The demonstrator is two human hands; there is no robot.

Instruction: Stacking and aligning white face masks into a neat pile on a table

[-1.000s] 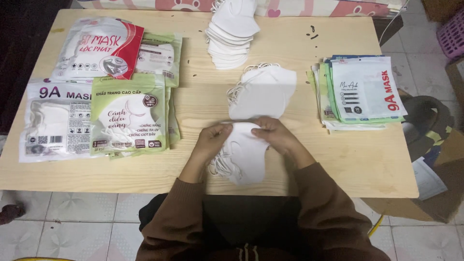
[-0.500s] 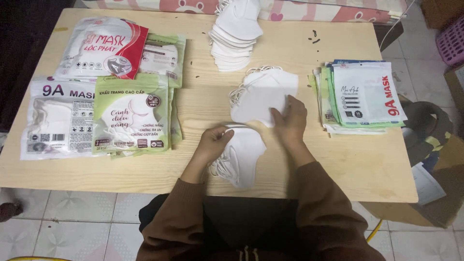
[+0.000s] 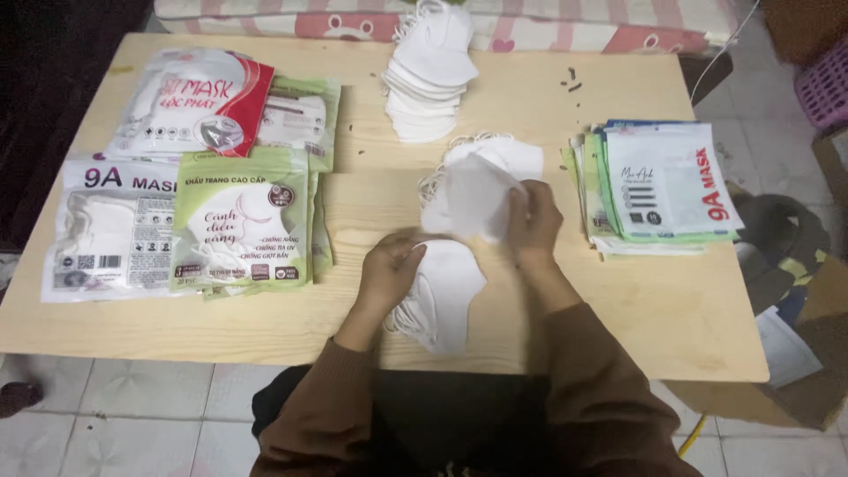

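Right hand point(image 3: 533, 215) sits just right of frame centre, fingers curled and pinched on the edge of a single white mask point(image 3: 473, 196) — mask is lifted, tilted, hanging over the loose mask pile point(image 3: 503, 157) behind it. Left hand point(image 3: 389, 272) is lower and left of centre, palm down, fingers loosely bent, resting on the near stack of masks point(image 3: 442, 296) at the table's front edge; it presses on the stack rather than gripping it, as far as I can tell.

Wooden table point(image 3: 671, 309) fills most of the frame. Top centre: a taller stack of white masks point(image 3: 428, 84). Right of centre: a pile of flat empty pouches point(image 3: 662, 185), white and blue with green edges showing. Left side: filled mask packs — a white one point(image 3: 110, 230) at far left, a green one point(image 3: 243, 221) just beside it, a red-and-white one point(image 3: 199, 102) upper left, overlapping another green pack point(image 3: 300, 119).

Lower right, off the table — a cardboard box point(image 3: 795, 353) on the tiled floor. Both brown sleeves point(image 3: 601, 389) at bottom centre.
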